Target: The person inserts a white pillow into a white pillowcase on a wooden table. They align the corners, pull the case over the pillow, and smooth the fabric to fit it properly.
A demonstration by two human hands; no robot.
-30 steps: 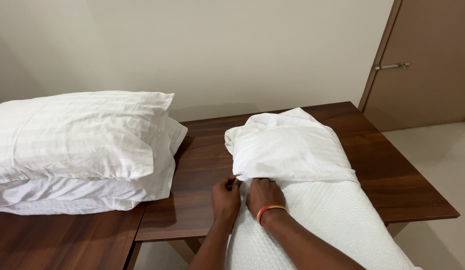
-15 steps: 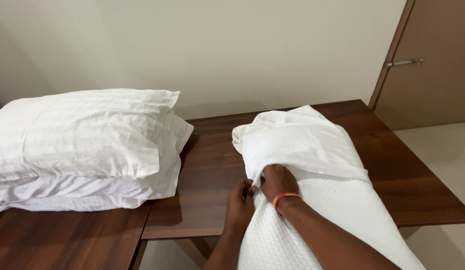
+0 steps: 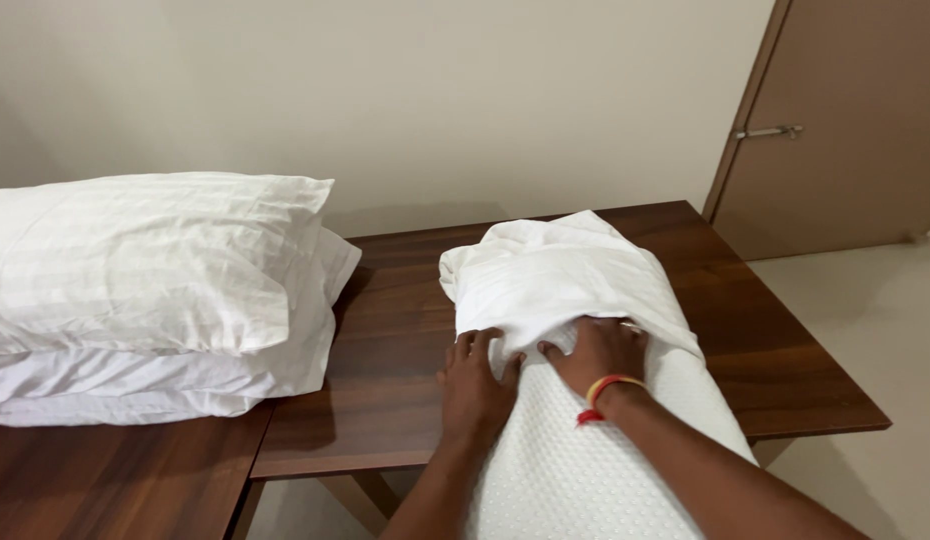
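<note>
On the desk (image 3: 405, 300), both hands had slid further up: left hand (image 3: 475, 375) and right hand (image 3: 597, 350) pinched the pillowcase (image 3: 555, 270) hem over the pillow (image 3: 575, 470).

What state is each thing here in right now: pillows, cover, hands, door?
Pillowcase: bunched over the far end of the pillow.
Textured pillow: near end bare, lying on the table.
Left hand: gripping the case edge.
Right hand: gripping the case edge.
Stacked pillows: covered, piled.
Door: shut.

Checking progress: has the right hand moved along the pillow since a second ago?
Yes. The right hand moved up the pillow, toward the wall end of the table.
</note>
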